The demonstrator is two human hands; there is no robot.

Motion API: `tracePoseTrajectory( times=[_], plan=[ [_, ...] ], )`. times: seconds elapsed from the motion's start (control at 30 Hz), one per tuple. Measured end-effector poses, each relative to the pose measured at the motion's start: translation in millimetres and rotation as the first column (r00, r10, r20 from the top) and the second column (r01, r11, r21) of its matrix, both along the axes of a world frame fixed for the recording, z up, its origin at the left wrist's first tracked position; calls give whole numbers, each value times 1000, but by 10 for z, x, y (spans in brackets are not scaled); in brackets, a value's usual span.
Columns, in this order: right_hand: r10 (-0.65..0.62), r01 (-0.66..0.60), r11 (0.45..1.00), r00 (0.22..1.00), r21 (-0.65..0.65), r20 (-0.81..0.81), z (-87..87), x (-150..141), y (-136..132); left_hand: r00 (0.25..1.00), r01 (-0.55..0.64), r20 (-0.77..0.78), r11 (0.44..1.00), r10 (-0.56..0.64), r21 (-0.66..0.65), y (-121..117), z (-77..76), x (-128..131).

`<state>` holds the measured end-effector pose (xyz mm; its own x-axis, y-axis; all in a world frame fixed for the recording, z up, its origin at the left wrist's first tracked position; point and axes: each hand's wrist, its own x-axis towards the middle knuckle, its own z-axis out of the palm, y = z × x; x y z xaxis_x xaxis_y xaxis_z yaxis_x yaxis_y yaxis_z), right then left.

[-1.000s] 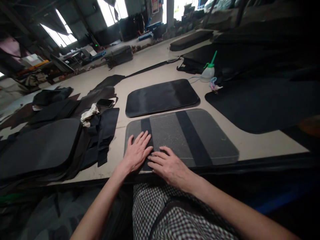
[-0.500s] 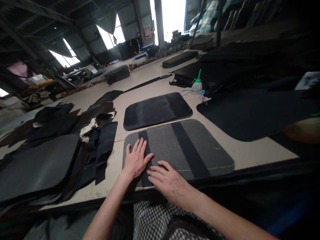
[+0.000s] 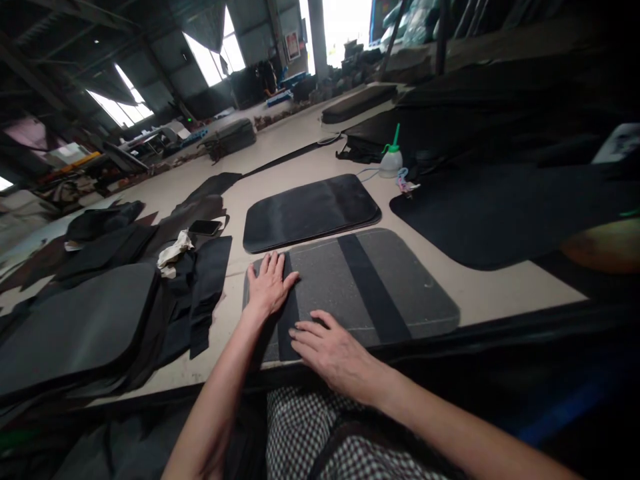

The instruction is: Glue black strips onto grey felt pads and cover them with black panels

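Note:
A dark grey panel with rounded corners (image 3: 330, 280) lies flat at the table's front edge. Two black strips cross it, a left strip (image 3: 289, 327) and a right strip (image 3: 373, 287). My left hand (image 3: 269, 283) rests with fingers spread on the far end of the left strip and the panel beside it. Nearer the edge, my right hand (image 3: 330, 350) lies palm down, its fingertips at the same strip and its fingers slightly apart. Neither hand grasps anything. Just beyond is a small stack of glossy black panels (image 3: 313, 213).
At left sit a pile of black panels (image 3: 75, 320), black strips (image 3: 210, 293), a crumpled white cloth (image 3: 175, 250) and a phone (image 3: 205, 227). A green-capped squeeze bottle (image 3: 391, 160) stands behind, near a large black sheet (image 3: 480, 220) on the right of the beige table (image 3: 510, 287).
My left hand has slid away from me along the left strip toward its far end. My right hand stays near the strip's front end. The whole view has shifted slightly.

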<state>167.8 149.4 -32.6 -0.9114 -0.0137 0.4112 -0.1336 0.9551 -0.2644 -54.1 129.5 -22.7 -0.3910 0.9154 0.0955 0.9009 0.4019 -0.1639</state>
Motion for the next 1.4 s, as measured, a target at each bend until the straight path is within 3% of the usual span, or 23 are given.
tracePoseTrajectory(
  times=[0.27, 0.33, 0.43, 0.6, 0.73, 0.83, 1.03, 1.4],
  plan=[
    [13, -13, 1000, 1000, 13, 12, 11, -23, -8, 985, 91, 157, 990, -73, -108, -27, 42, 59],
    [12, -12, 1000, 1000, 2, 10, 20, -30, -4, 988, 69, 144, 997, -62, -44, -25, 119, 64],
    [36, -36, 999, 999, -34, 4, 33, -27, 13, 991, -17, 130, 989, -2, 149, -81, 282, 116],
    [2, -9, 993, 998, -118, -56, 40, 62, 59, 954, -45, 293, 938, -62, 343, -446, 433, 212],
    [-84, 72, 984, 994, -162, -69, 38, 135, 108, 901, -20, 407, 924, -149, 382, -806, 319, 284],
    [-76, 67, 988, 995, -136, -61, 41, 114, 117, 878, 20, 442, 937, -182, 348, -951, 187, 363],
    [-77, 75, 996, 996, -53, -36, 14, 10, 63, 920, 24, 359, 936, -159, 351, -945, 0, 464],
    [-87, 87, 996, 995, -19, -44, 15, 16, 43, 939, -11, 323, 926, -120, 377, -917, -42, 503]
  ],
)
